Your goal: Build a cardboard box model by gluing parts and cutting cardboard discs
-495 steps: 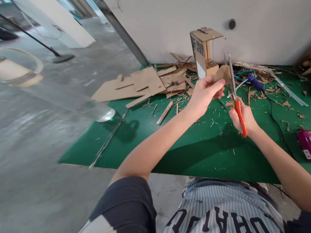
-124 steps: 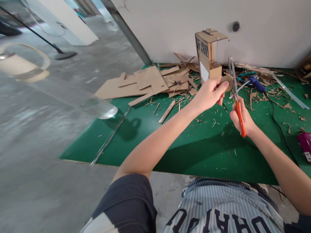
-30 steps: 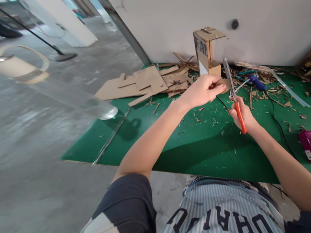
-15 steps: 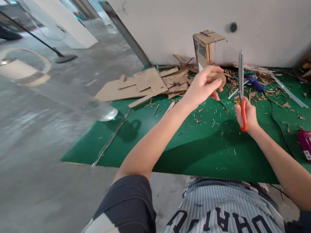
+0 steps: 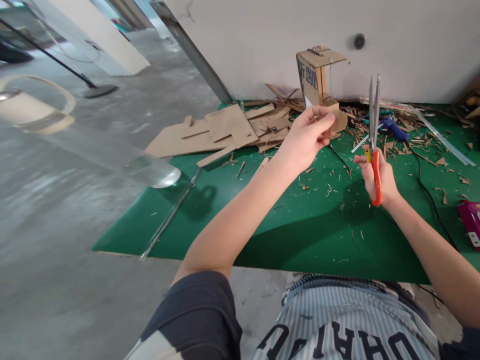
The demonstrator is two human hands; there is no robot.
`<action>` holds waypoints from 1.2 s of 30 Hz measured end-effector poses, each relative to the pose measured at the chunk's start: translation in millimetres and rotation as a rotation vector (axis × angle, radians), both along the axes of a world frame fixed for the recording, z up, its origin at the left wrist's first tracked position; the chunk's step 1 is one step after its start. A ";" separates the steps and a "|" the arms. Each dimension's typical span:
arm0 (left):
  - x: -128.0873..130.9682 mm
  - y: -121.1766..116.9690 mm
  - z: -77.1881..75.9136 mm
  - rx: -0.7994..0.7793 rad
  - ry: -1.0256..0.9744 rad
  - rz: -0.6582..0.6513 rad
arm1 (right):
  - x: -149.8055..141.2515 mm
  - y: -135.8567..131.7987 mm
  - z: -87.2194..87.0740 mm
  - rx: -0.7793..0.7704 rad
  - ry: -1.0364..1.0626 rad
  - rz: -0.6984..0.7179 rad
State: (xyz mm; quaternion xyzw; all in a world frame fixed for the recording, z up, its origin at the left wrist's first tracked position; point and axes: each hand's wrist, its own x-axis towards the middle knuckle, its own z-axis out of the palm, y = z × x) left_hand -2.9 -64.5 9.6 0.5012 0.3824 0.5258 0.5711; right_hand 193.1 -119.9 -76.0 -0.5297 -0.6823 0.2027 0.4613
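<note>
Between the thumb and fingers of my left hand (image 5: 309,132) is a small rounded piece of cardboard (image 5: 339,121), held above the green table. My right hand (image 5: 380,180) grips the orange handles of a pair of scissors (image 5: 374,115). Their blades point up and stand slightly apart, a little to the right of the cardboard and not touching it. Behind my left hand stands a cardboard structure (image 5: 310,75) with dark printed characters and a flat top. A blue glue gun (image 5: 393,129) lies beyond the scissors on the right.
Flat cardboard sheets (image 5: 210,132) are piled at the back left of the green table (image 5: 225,235), with scraps along the white wall (image 5: 255,40). A black cord (image 5: 427,187) runs down the right side near a magenta object (image 5: 469,222). A transparent strip (image 5: 170,215) lies across the left end.
The scissor blades have parted slightly from nearly closed. My left hand has turned, showing more of the cardboard piece, and has shifted slightly left.
</note>
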 end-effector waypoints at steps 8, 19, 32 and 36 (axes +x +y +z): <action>3.7 -5.5 0.0 0.086 -0.029 0.080 | 0.2 -1.1 4.1 -0.049 -0.081 0.136; 7.5 -11.4 0.9 0.025 0.014 -0.042 | 3.0 0.5 1.3 -0.090 -0.035 0.168; 9.4 -13.4 0.5 0.049 0.090 -0.023 | 4.9 0.6 2.0 -0.112 0.000 0.209; 10.7 -13.8 0.7 0.028 0.078 -0.004 | 4.5 -0.1 1.9 -0.095 -0.003 0.214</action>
